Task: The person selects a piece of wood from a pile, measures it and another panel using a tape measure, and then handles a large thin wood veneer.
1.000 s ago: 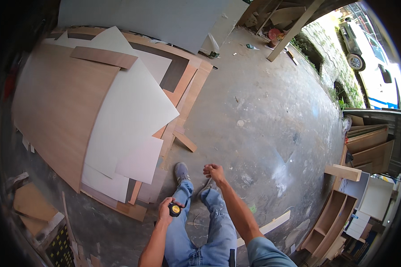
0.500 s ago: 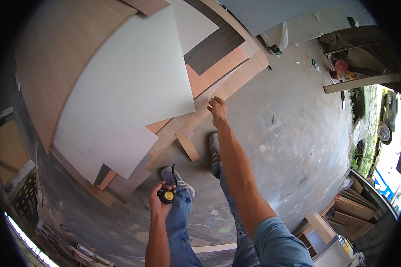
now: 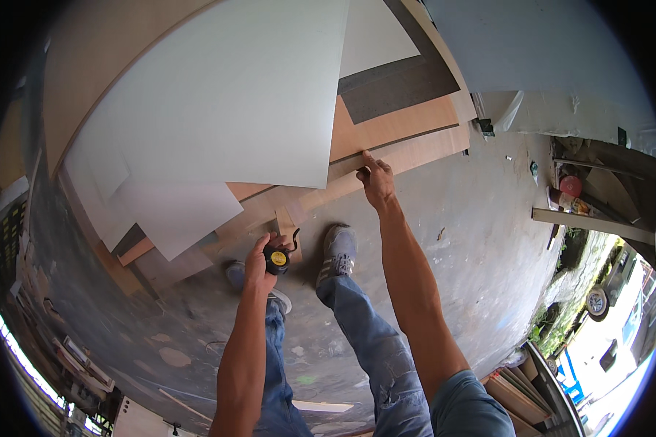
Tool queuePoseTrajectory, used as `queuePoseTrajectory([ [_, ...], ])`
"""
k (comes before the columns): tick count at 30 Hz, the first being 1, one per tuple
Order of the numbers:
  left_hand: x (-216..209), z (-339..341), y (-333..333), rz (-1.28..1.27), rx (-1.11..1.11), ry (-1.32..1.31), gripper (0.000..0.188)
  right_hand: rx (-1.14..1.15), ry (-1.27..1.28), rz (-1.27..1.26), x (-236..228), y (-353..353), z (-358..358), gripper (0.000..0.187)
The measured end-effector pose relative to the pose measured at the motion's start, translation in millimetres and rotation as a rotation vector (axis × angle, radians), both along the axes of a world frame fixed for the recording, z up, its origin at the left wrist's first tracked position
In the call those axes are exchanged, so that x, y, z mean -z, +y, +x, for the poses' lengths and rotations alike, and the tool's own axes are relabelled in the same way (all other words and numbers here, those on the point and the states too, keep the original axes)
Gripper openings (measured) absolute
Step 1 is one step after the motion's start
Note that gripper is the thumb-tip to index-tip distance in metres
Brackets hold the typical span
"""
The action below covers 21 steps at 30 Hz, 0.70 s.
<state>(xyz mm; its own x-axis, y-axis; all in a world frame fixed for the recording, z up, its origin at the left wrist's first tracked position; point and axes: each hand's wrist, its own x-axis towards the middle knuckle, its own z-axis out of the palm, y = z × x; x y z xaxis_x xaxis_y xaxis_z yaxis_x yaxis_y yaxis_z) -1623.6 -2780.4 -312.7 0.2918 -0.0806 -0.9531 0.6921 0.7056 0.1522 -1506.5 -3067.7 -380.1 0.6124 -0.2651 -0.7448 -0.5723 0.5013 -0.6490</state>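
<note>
My left hand (image 3: pixel 258 256) is closed around a black tape measure (image 3: pixel 278 258) with a yellow disc on its face. A black strap curls up from the case. My right hand (image 3: pixel 377 180) is at the front edge of a pile of sheets, its index finger stretched out over a light wood board (image 3: pixel 415 151). Whether the fingertip presses on it I cannot tell. A large white sheet (image 3: pixel 226 95) lies on top of the pile, left of this hand. Beneath it show an orange-brown panel (image 3: pixel 401 120) and a dark grey panel (image 3: pixel 408 95).
My shoes (image 3: pixel 339 247) stand on the stained concrete floor (image 3: pixel 474 240) just in front of the pile. A short wood offcut (image 3: pixel 285 222) sticks out near them. At the right is a cluttered shelf with a pale plank (image 3: pixel 590 225). Several boards (image 3: pixel 517 397) lean at lower right.
I have stepped toward the pile, and my view has turned. My right hand has gone from beside the pile to over its edge, index finger now extended. The tape measure stays in my left hand.
</note>
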Motion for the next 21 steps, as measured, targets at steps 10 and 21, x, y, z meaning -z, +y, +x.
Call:
queuePoseTrajectory([
  [10,79,17,-12,0.071,-0.447,-0.127,0.033,-0.342,-0.159,-0.297,-49,7,-1,0.042],
  [21,13,36,-47,0.529,-0.441,-0.354,0.023,-0.245,-0.317,-0.341,-89,6,3,0.039],
])
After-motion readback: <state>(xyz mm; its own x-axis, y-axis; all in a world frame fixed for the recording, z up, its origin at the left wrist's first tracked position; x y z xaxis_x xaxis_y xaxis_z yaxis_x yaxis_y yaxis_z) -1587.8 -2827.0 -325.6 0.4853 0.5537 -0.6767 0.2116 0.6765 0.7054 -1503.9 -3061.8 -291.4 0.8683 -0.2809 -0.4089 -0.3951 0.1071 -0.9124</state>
